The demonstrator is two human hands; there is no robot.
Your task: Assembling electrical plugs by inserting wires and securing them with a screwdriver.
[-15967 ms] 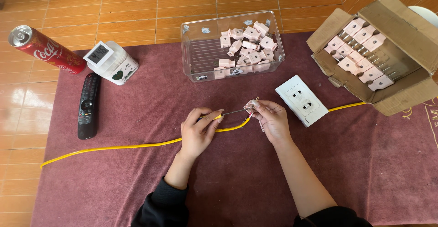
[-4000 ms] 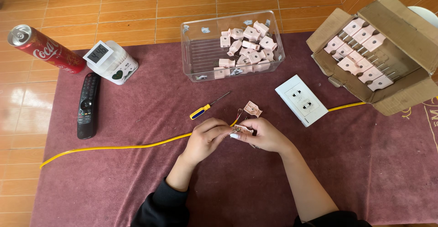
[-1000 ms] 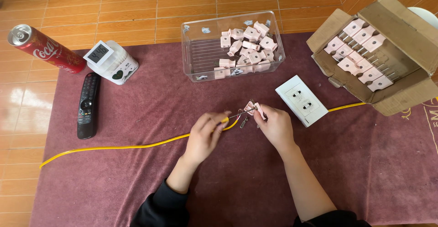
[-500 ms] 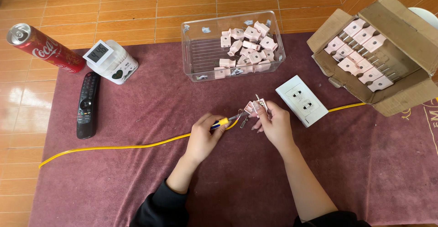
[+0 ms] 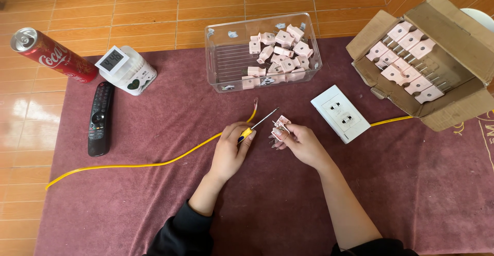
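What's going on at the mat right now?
A person sits at a maroon mat. The left hand holds a small screwdriver, tip toward a pink plug pinched in the right hand. A yellow cable lies under the left hand. More pink plugs fill a clear bin and cardboard box.

I see a maroon mat [image 5: 154,204] on the tiled floor [image 5: 128,4], carrying a remote [image 5: 99,118], clock [image 5: 126,69], clear bin [image 5: 218,65], white socket plate [image 5: 340,113], cardboard box [image 5: 458,45], yellow cable [image 5: 154,162]; red can [image 5: 51,55] straddles the mat's edge.
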